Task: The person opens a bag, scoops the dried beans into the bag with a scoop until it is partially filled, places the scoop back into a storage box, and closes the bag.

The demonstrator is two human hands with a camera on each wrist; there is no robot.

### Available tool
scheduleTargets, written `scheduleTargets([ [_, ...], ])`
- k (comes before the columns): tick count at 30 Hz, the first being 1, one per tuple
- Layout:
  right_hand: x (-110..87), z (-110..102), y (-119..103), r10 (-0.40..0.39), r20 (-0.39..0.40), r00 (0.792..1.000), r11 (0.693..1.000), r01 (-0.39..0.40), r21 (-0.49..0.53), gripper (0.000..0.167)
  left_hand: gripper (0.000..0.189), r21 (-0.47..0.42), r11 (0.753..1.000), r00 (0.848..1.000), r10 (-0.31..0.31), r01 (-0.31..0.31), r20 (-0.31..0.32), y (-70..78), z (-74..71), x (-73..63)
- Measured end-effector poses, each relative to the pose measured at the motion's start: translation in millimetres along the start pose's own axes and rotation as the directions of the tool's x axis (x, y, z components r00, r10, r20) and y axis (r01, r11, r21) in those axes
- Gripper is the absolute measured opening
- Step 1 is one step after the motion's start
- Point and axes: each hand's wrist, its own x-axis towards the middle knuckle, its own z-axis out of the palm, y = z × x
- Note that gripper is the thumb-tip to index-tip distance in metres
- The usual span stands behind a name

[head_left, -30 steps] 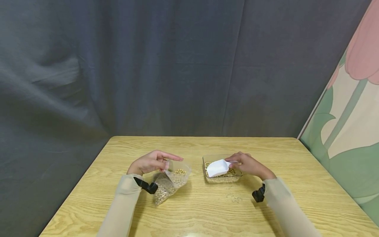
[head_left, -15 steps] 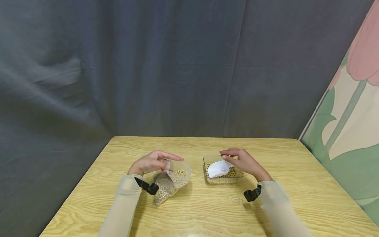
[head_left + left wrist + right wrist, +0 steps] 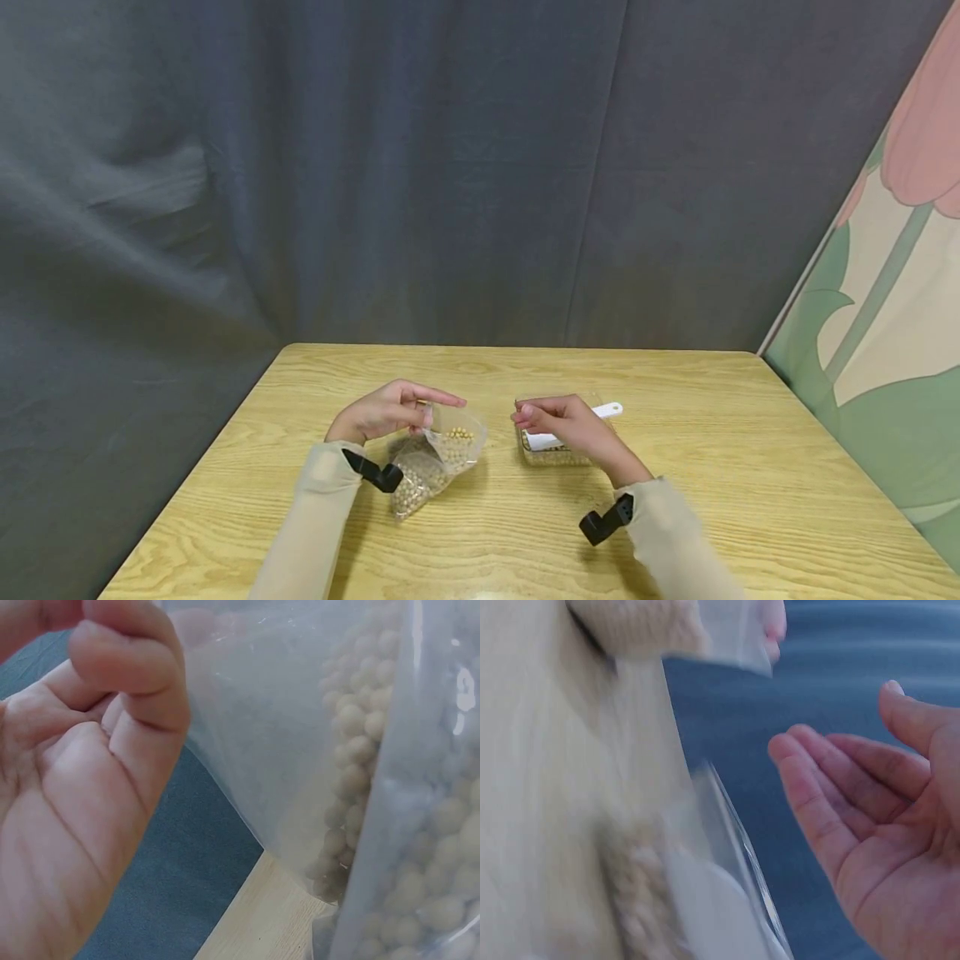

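My left hand [image 3: 378, 414] pinches the open mouth of a clear plastic bag [image 3: 426, 477], which stands on the table holding pale round beans that look like soybeans [image 3: 360, 735]. In the left wrist view, the fingers are curled at the bag's upper edge. A clear rectangular container [image 3: 557, 458] of similar beans stands to the right. Across it lies a white scoop [image 3: 609, 410], its handle sticking out past the far right corner. My right hand [image 3: 576, 427] is above the container, partly hiding the scoop. In the right wrist view this hand [image 3: 877, 825] has loosely bent fingers and holds nothing.
The wooden table [image 3: 480, 542] ends at a dark curtain [image 3: 450, 208] behind it. On the right stands a panel with painted flowers [image 3: 885, 333]. Each wrist wears a black camera mount [image 3: 606, 521].
My right hand has let go of the scoop, leaving it in the container, and has moved left toward the bag. The scoop has turned somewhat. The left hand and bag have stayed nearly still.
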Motion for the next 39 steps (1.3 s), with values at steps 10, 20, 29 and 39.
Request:
scheduleTargets([
  [10,1.3,34.8,0.7,0.077,0.106,0.991,0.996,-0.072,-0.054,0.057,0.044,0.025,1.000,1.000,-0.010,0.011,-0.012,0.0,1.0,1.8],
  [20,2.4,52.1,-7.8,0.093,0.051,0.994,0.994,-0.090,-0.064,0.059,0.045,0.050,0.998,0.997,-0.041,0.044,-0.066,-0.1,2.6,3.0],
  [29,3.8,60.4,-12.5,0.090,0.000,0.996,0.990,-0.089,-0.112,0.054,0.057,0.093,0.993,0.994,-0.060,0.068,-0.088,-2.0,3.7,3.5],
  [39,4.2,63.9,-11.6,0.054,-0.034,0.998,0.990,-0.058,-0.128,0.048,0.050,0.208,0.964,0.969,-0.118,0.164,-0.215,-2.8,-2.1,-0.7],
])
